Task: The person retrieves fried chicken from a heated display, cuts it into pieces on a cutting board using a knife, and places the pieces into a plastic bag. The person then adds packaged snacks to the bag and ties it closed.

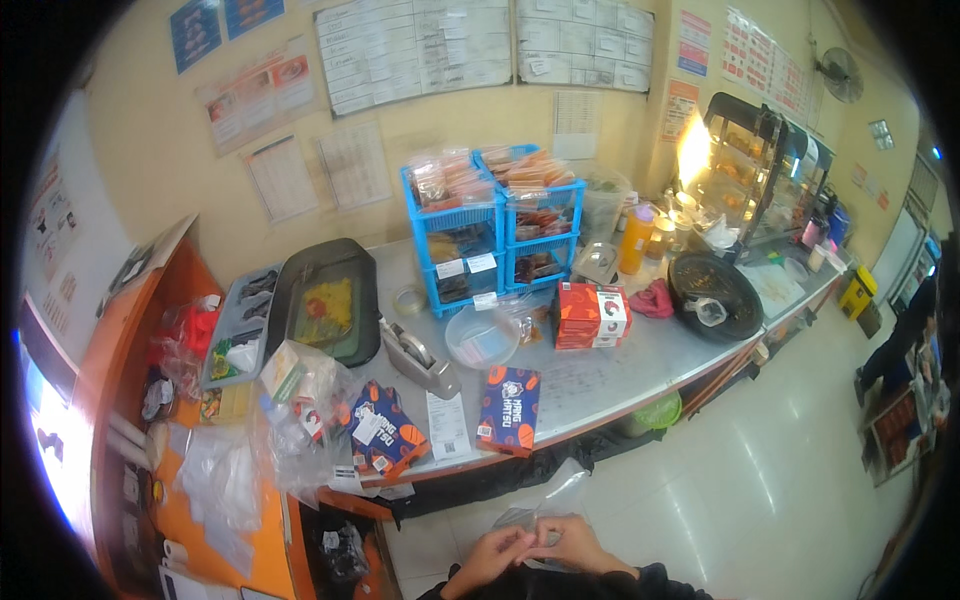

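In front of my body, low in the head view, a clear plastic bag hangs over the floor. My left hand and my right hand meet at the fingertips and pinch its gathered edge between them. Just beyond, at the counter's front edge, stands a dark blue and orange food carton. To its left lies a printed receipt, and further left a second blue carton with a paper slip on top. A tape dispenser sits behind the receipt.
Blue basket racks with bagged sachets stand against the wall. Near them are a round plastic tub, a red carton and a black round tray. At left, plastic bags cover part of an orange desk.
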{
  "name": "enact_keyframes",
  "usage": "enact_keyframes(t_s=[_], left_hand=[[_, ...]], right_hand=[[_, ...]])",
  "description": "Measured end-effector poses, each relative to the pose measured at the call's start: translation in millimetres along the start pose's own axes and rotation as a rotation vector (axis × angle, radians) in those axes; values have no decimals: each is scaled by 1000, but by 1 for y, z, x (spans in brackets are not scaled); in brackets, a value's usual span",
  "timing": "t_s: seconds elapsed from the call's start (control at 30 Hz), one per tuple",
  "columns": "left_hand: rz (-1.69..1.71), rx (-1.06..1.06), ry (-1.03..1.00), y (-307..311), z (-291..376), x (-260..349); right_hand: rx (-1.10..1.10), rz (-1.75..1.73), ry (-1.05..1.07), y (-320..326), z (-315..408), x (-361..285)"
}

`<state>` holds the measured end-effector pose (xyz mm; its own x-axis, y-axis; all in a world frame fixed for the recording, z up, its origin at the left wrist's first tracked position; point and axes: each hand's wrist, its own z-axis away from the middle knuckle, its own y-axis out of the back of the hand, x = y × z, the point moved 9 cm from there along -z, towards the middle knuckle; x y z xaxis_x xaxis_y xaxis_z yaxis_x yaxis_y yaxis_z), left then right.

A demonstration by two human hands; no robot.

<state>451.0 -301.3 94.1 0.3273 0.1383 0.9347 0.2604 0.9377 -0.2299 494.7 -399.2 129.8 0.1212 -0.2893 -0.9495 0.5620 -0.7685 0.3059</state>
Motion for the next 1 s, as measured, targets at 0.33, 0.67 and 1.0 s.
enact_keyframes(t_s=[0.33, 0.67, 1.0], left_hand=[[-561, 591, -224, 58, 46, 34], [-245, 147, -329, 30, -11, 10], [-243, 169, -186, 33, -8, 0]], right_hand=[[384, -133, 57, 68, 3, 2], [309, -40, 107, 43, 6, -23], [409, 223, 16, 79, 17, -13]])
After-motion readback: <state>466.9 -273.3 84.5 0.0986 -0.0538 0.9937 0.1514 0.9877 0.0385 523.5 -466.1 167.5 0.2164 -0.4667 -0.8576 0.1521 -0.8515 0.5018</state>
